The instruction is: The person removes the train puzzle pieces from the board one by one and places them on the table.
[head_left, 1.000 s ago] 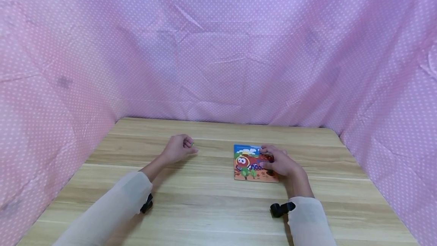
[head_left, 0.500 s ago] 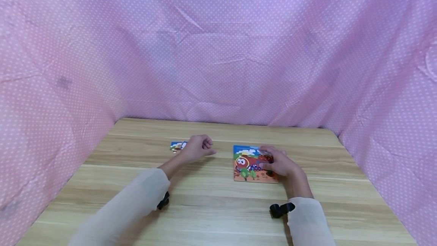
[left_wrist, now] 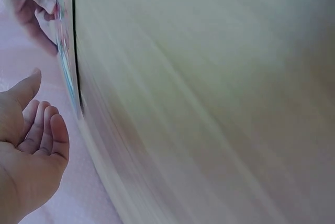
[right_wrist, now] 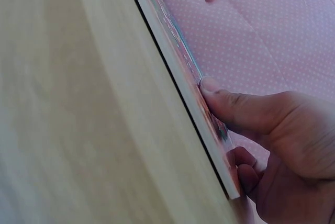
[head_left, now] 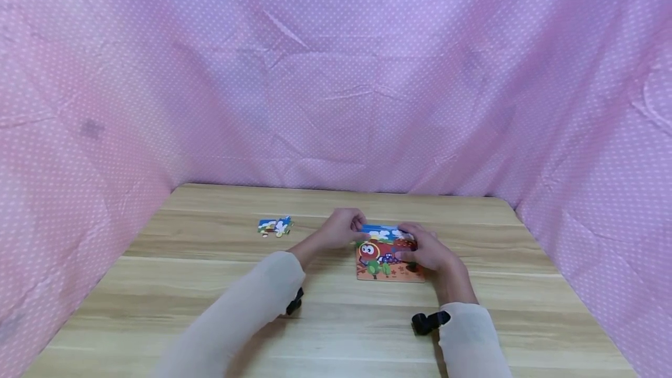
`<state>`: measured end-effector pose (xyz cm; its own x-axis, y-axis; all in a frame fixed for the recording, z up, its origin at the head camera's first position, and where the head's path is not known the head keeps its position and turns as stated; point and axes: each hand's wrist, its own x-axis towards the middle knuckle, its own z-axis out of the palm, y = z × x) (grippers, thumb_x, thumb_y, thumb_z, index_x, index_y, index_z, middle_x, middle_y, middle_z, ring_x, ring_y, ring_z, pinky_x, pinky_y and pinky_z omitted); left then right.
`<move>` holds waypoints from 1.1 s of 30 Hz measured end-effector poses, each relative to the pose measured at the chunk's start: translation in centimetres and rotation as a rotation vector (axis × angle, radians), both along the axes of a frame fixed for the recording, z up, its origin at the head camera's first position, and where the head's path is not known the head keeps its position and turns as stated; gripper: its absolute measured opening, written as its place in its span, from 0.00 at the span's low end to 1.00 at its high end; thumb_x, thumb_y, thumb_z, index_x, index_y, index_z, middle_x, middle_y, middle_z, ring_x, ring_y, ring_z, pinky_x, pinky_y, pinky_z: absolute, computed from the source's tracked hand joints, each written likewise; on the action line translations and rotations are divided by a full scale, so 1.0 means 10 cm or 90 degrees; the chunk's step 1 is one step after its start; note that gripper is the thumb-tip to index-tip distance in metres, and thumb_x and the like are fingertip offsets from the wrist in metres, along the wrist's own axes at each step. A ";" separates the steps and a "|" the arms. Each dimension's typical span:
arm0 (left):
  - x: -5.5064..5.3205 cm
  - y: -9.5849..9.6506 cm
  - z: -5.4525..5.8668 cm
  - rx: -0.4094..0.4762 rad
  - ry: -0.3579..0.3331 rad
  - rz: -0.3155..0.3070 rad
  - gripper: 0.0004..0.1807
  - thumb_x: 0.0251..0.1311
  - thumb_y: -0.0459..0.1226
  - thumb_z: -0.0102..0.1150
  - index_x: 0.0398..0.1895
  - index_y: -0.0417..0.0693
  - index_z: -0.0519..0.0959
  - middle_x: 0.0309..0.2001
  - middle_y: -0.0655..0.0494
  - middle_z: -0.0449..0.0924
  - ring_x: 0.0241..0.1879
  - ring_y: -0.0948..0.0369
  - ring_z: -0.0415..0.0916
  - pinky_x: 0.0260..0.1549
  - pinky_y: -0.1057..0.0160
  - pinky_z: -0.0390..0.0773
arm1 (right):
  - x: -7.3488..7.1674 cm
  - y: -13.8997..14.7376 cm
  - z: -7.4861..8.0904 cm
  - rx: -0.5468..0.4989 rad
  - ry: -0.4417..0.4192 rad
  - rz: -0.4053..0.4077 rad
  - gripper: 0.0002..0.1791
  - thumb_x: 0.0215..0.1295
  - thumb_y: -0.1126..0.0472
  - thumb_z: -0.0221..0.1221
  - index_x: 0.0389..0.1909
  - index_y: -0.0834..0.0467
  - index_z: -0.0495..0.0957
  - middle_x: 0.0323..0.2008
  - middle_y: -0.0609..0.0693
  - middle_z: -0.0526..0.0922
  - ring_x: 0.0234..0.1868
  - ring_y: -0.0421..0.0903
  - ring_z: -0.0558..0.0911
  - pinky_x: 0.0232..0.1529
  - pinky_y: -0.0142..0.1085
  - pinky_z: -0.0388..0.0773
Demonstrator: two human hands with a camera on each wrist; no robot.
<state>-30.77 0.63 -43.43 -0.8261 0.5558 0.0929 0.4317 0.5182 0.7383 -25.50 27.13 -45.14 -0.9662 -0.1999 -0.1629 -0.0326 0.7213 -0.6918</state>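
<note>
A square jigsaw puzzle [head_left: 391, 270] lies flat on the table, showing a red train with eyes, green trees, clouds and blue sky. My right hand [head_left: 433, 249] holds it at the right side; its thumb [right_wrist: 222, 98] is on the face and other fingers curl near the edge. My left hand [head_left: 341, 229] hovers at the puzzle's upper left corner. Its fingers bend loosely with the thumb apart, and the left wrist view shows nothing between them. A few loose jigsaw pieces [head_left: 275, 226] lie together farther left, blue, white and brown.
The wooden table [head_left: 336, 319] ends at a far edge against a pink dotted cloth [head_left: 336, 104], which also hangs on both sides. Black camera mounts [head_left: 427, 322] sit on both wrists.
My left hand has moved right from the loose pieces to the puzzle's upper left corner, uncovering those pieces. My right hand has stayed on the puzzle.
</note>
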 end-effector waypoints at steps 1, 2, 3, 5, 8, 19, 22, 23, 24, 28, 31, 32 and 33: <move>0.00 0.05 0.00 -0.003 -0.004 -0.001 0.17 0.60 0.40 0.73 0.47 0.41 0.80 0.40 0.54 0.81 0.39 0.63 0.76 0.41 0.67 0.79 | 0.00 0.00 0.00 0.004 0.002 0.002 0.39 0.68 0.52 0.67 0.78 0.49 0.63 0.79 0.54 0.56 0.72 0.64 0.55 0.69 0.70 0.53; -0.01 0.10 0.01 -0.008 -0.008 -0.002 0.17 0.61 0.40 0.73 0.48 0.42 0.81 0.40 0.55 0.80 0.39 0.63 0.76 0.41 0.67 0.79 | -0.01 0.00 0.00 0.007 0.003 0.003 0.40 0.68 0.51 0.67 0.78 0.50 0.62 0.79 0.55 0.55 0.72 0.64 0.55 0.69 0.70 0.53; -0.01 0.15 0.01 -0.011 -0.009 -0.001 0.16 0.62 0.41 0.73 0.48 0.42 0.81 0.39 0.56 0.80 0.39 0.63 0.76 0.41 0.67 0.79 | -0.01 0.00 0.00 0.011 0.007 0.005 0.41 0.68 0.51 0.67 0.78 0.51 0.61 0.79 0.56 0.54 0.72 0.64 0.55 0.69 0.70 0.53; -0.02 0.24 0.00 -0.014 -0.009 0.004 0.15 0.62 0.41 0.72 0.47 0.43 0.82 0.38 0.59 0.80 0.39 0.64 0.76 0.41 0.67 0.79 | -0.02 0.01 0.01 0.018 0.016 0.009 0.42 0.68 0.51 0.67 0.79 0.53 0.60 0.79 0.57 0.54 0.72 0.65 0.56 0.69 0.70 0.53; -0.04 0.35 -0.03 -0.015 -0.011 0.016 0.13 0.63 0.41 0.72 0.46 0.44 0.83 0.37 0.61 0.80 0.39 0.65 0.76 0.42 0.68 0.78 | -0.02 0.01 0.01 0.014 0.022 0.014 0.42 0.68 0.52 0.67 0.78 0.55 0.61 0.78 0.58 0.54 0.73 0.65 0.55 0.70 0.70 0.52; -0.08 0.67 -0.09 -0.045 -0.008 0.008 0.11 0.64 0.39 0.71 0.46 0.45 0.87 0.36 0.61 0.83 0.36 0.66 0.76 0.38 0.69 0.77 | -0.01 0.02 0.00 -0.003 0.042 0.024 0.40 0.67 0.56 0.69 0.76 0.60 0.63 0.77 0.60 0.56 0.72 0.66 0.56 0.70 0.68 0.54; -0.08 0.73 -0.11 -0.067 -0.007 0.015 0.12 0.64 0.40 0.71 0.48 0.45 0.88 0.37 0.61 0.84 0.36 0.67 0.76 0.40 0.69 0.78 | -0.01 0.02 0.00 -0.004 0.044 0.026 0.40 0.67 0.55 0.69 0.76 0.61 0.64 0.77 0.60 0.57 0.73 0.67 0.56 0.70 0.68 0.54; -0.08 0.74 -0.11 -0.073 -0.014 0.019 0.13 0.63 0.40 0.71 0.48 0.45 0.88 0.37 0.61 0.84 0.37 0.67 0.76 0.41 0.69 0.78 | -0.01 0.02 0.00 -0.004 0.042 0.027 0.40 0.67 0.55 0.68 0.76 0.61 0.64 0.77 0.60 0.57 0.73 0.67 0.55 0.70 0.68 0.53; -0.08 0.75 -0.11 -0.078 -0.022 0.024 0.14 0.63 0.40 0.71 0.49 0.45 0.87 0.38 0.61 0.84 0.37 0.67 0.76 0.41 0.69 0.78 | -0.01 0.02 0.00 -0.003 0.041 0.027 0.40 0.67 0.55 0.68 0.76 0.61 0.63 0.77 0.60 0.56 0.74 0.67 0.55 0.71 0.68 0.53; -0.06 0.78 -0.09 -0.086 -0.063 0.040 0.16 0.63 0.41 0.72 0.51 0.45 0.87 0.40 0.60 0.83 0.38 0.66 0.76 0.42 0.67 0.79 | 0.00 0.02 0.01 0.006 0.037 0.027 0.41 0.67 0.55 0.68 0.76 0.61 0.62 0.78 0.60 0.55 0.75 0.68 0.54 0.71 0.68 0.52; -0.05 0.79 -0.07 -0.092 -0.078 0.048 0.15 0.62 0.41 0.72 0.50 0.46 0.87 0.40 0.59 0.84 0.38 0.66 0.77 0.43 0.66 0.80 | -0.01 0.01 0.02 0.011 0.033 0.023 0.41 0.67 0.55 0.68 0.77 0.60 0.62 0.78 0.60 0.55 0.75 0.67 0.54 0.71 0.68 0.52; -0.05 0.79 -0.06 -0.092 -0.082 0.049 0.15 0.62 0.41 0.72 0.49 0.46 0.87 0.40 0.59 0.84 0.38 0.65 0.77 0.43 0.66 0.80 | -0.01 0.01 0.02 0.013 0.032 0.023 0.41 0.68 0.55 0.68 0.77 0.60 0.62 0.78 0.60 0.55 0.75 0.67 0.54 0.71 0.68 0.52; -0.05 0.78 -0.06 -0.092 -0.084 0.049 0.15 0.62 0.41 0.72 0.49 0.46 0.87 0.41 0.59 0.84 0.38 0.65 0.77 0.43 0.66 0.80 | 0.00 0.01 0.02 0.014 0.032 0.021 0.41 0.68 0.54 0.68 0.77 0.60 0.62 0.78 0.60 0.55 0.74 0.67 0.55 0.71 0.68 0.52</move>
<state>-31.25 8.48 -44.01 -0.8666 0.4899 -0.0951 0.2911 0.6510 0.7010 -25.54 27.23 -44.93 -0.9660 -0.2294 -0.1189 -0.0914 0.7338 -0.6731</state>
